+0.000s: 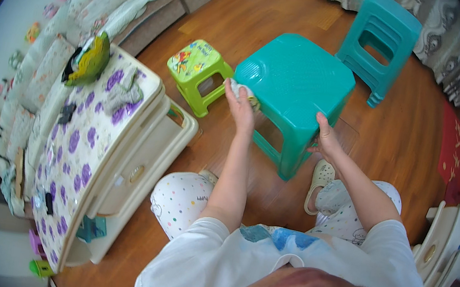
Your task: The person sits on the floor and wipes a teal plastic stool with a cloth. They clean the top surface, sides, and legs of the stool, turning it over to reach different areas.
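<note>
A teal plastic stool (302,76) stands in front of me on the wood floor, its top facing up and shiny. My left hand (241,108) holds a pale cloth (254,101) against the stool's left side, just below the top edge. The cloth is mostly covered by the fingers. At the corner nearest me, my right hand (327,141) grips the same stool, thumb along the rim and fingers around the side of the leg. A small lime-green stool (198,67) with a cartoon-printed top stands just left of the teal one.
Behind on the right stands a stack of teal stools (386,31). To my left is a cream coffee table (146,163) with a purple-flowered cover, a grey cloth (125,95) and a yellow-green bowl-like object (92,62). A sofa (113,2) lies beyond it. My beige clog (320,177) is beside the stool.
</note>
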The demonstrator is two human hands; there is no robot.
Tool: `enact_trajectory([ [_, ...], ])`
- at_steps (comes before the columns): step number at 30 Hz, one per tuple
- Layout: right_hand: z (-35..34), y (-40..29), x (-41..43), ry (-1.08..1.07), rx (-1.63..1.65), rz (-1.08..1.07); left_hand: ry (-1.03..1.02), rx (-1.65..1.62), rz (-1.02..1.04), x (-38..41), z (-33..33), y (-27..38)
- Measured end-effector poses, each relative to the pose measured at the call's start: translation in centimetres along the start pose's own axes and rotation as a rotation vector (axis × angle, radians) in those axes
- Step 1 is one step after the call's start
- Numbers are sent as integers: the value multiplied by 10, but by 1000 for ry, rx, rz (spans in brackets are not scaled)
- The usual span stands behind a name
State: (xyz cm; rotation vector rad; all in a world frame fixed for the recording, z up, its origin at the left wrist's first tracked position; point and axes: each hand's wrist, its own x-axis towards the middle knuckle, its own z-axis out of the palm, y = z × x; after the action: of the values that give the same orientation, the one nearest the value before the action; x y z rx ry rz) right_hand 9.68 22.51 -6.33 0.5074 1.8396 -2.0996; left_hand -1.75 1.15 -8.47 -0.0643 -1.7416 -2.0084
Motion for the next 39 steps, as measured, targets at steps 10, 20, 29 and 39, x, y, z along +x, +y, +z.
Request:
enact_trajectory([
  [10, -12, 4, 3, 68, 38, 29, -155, 343, 157, -177, 38, 26],
  [20, -19, -5, -3, -2, -14, 8, -532, 580, 42, -211, -27, -72],
  [29, -29, -3, 0, 21, 38, 50, 157, 592, -117, -137, -49, -120],
  [39, -8, -6, -6, 152, 16, -51, -118, 475, -217, -159, -36, -177],
])
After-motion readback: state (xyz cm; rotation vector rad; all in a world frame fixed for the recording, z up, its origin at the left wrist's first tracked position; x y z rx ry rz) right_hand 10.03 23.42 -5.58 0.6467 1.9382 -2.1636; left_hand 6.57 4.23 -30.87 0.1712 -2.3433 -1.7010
